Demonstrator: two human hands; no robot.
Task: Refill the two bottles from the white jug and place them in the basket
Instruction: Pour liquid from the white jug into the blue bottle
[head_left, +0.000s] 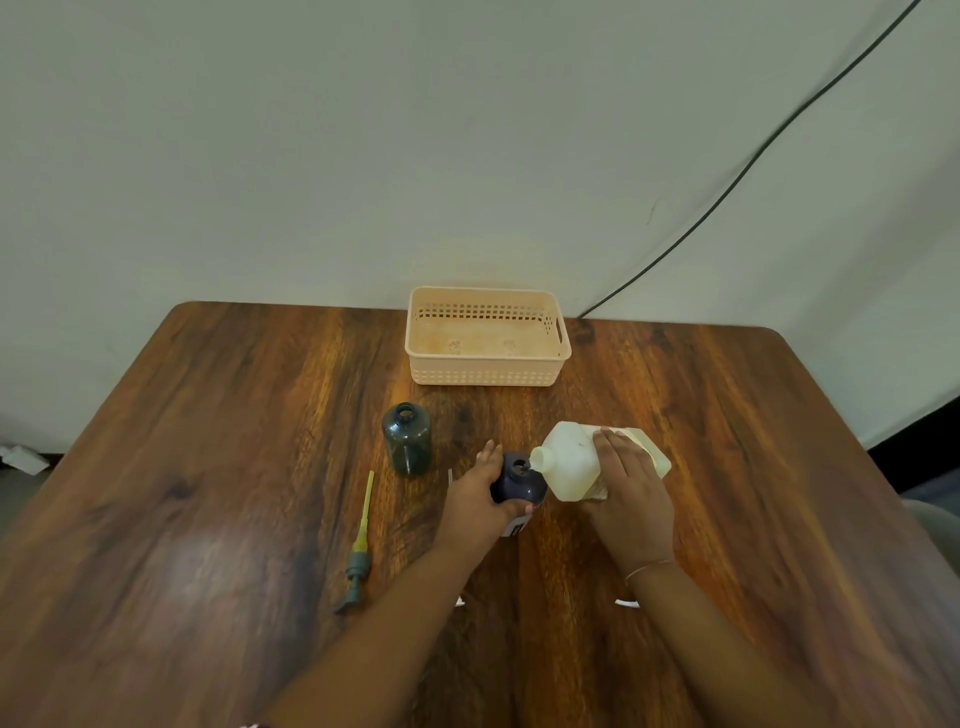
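My right hand grips the white jug, tipped on its side with the spout pointing left over the mouth of a dark blue bottle. That bottle stands upright on the table with my left hand wrapped around it. A second bottle, dark green and see-through, stands uncapped to the left, apart from both hands. The peach basket sits at the table's far edge with nothing in it.
A pump cap with a yellow tube lies on the wooden table left of my left arm. A black cable runs down the wall behind the basket. Two small white things show beside my forearms.
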